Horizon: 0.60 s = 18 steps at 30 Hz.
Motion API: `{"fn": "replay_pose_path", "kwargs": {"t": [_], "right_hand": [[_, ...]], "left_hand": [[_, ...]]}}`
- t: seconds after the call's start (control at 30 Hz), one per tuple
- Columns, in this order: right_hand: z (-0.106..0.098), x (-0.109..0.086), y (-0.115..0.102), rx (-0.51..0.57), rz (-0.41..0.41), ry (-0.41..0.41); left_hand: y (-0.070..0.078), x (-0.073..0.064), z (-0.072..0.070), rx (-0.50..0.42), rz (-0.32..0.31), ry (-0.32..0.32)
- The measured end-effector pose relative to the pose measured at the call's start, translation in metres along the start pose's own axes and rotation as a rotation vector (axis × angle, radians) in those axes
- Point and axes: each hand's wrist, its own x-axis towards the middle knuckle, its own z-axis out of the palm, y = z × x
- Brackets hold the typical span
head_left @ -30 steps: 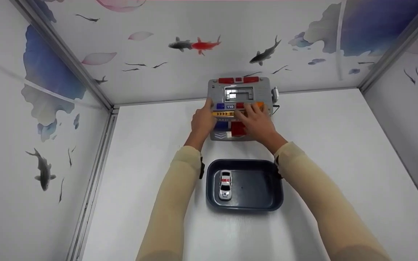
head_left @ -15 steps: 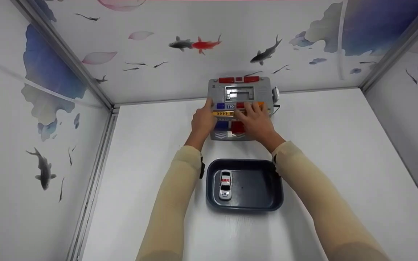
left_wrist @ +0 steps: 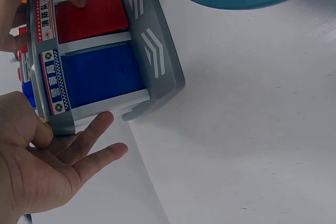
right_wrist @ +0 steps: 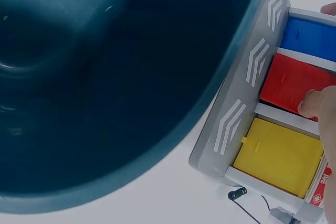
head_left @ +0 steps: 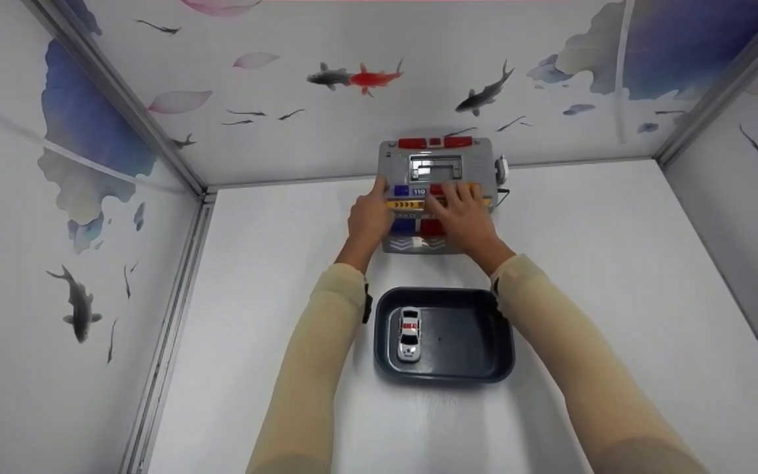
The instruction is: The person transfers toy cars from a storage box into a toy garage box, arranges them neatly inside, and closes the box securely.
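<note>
A grey toy garage [head_left: 435, 245] with blue, red and yellow doors stands against the back wall. My left hand [head_left: 370, 217] rests along its left side; in the left wrist view the outer fingers [left_wrist: 94, 135] are straight and spread beside the wall. My right hand [head_left: 468, 220] holds the roof's front edge, its fingers on top and its thumb [right_wrist: 310, 103] on the red door [right_wrist: 289, 82]. Below the garage sits a dark blue tray [head_left: 445, 380], with a white toy car [head_left: 409, 349] inside, on the left.
White panels with painted fish enclose the white table [head_left: 274, 276] on three sides. A small white part [head_left: 501, 169] and a black cord [head_left: 503, 196] stick out at the garage's right side. The tray lies between my forearms.
Hardly anything differs: both hands stay on the toy garage, the car stays in the tray, and the head view shifts slightly. My right forearm has moved a little inward.
</note>
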Motion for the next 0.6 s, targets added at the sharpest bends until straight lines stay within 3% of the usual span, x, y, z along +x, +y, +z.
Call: {"fn": "replay_pose_path", "kwargs": {"t": [0.2,0.6], "right_hand": [[0.0009,-0.0001,0.0004,0.015,-0.007,0.027],[0.0008,0.0031,-0.0019,-0.067,0.001,0.036]], "left_hand": [[0.0004,0.0,-0.0002,-0.002,-0.006,-0.005],[-0.0005,0.0008,0.0003,0.006,0.009,-0.007]]}}
